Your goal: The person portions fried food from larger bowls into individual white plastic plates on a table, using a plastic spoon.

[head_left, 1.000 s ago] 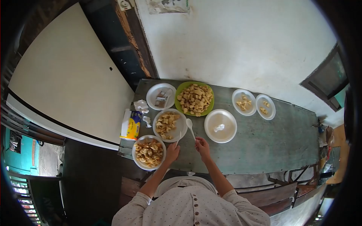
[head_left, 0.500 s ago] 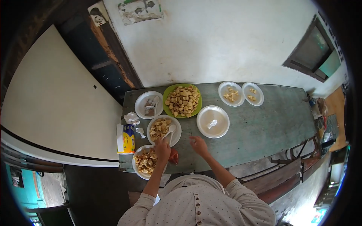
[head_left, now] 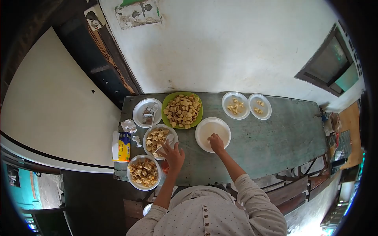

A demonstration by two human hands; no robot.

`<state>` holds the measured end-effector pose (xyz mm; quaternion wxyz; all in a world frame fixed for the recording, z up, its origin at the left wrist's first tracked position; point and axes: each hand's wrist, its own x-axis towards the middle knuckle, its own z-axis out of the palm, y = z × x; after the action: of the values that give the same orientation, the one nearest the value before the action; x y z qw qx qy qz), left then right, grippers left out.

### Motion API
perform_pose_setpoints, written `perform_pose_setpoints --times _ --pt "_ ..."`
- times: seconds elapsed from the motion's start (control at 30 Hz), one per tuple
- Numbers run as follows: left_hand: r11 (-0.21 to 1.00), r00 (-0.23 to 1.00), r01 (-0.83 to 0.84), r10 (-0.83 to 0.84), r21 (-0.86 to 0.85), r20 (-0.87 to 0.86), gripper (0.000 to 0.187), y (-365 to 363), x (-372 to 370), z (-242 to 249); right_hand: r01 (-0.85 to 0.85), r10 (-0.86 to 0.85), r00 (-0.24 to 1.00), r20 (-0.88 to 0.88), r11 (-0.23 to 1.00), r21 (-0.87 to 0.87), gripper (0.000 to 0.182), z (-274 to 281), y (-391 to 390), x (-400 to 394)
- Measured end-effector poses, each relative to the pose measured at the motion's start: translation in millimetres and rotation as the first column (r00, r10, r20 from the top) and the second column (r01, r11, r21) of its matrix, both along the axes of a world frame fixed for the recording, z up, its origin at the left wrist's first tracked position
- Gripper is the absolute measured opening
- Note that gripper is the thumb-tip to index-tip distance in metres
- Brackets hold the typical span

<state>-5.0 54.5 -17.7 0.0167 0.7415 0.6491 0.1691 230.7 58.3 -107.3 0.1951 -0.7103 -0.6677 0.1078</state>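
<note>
My left hand (head_left: 174, 157) has its fingers spread over the right edge of a white plate of pale chunks (head_left: 156, 135), near a white spoon (head_left: 170, 138). Partly behind this hand is a red packet (head_left: 165, 166). My right hand (head_left: 215, 143) is closed over a large white plate (head_left: 204, 128); what it grips is hidden, and the white crumpled piece there is covered by the fingers. A green plate (head_left: 201, 107) heaped with beige chunks stands behind, between the hands. Brown pieces (head_left: 143, 172) fill another white plate at the near left.
At the back left is a plate (head_left: 136, 114) with a small pack on it. Crumpled tissues (head_left: 128, 126) and a yellow-blue packet (head_left: 124, 146) lie at the left edge. Two plates (head_left: 224, 106) (head_left: 269, 110) with few pieces stand at the back right, by the wall.
My right hand has moved forward onto the large white plate and closed over the crumpled piece. My left hand has shifted right, fingers now spread. The view has shifted slightly.
</note>
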Motion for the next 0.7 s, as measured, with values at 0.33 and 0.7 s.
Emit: perform_pose_setpoints --times 0.33,0.7 --pt "0.76 0.828 0.347 0.028 -0.549 0.561 0.045 38.2 67.8 -96.0 -0.115 0.098 0.99 0.096 0.976 0.184 0.014 16.7 6.5 29.7" --pt "0.883 0.817 0.326 -0.083 -0.338 0.571 0.045 82.5 100.1 -121.7 0.171 -0.152 0.945 -0.288 0.984 0.042 0.016 -9.7 37.8 48.1"
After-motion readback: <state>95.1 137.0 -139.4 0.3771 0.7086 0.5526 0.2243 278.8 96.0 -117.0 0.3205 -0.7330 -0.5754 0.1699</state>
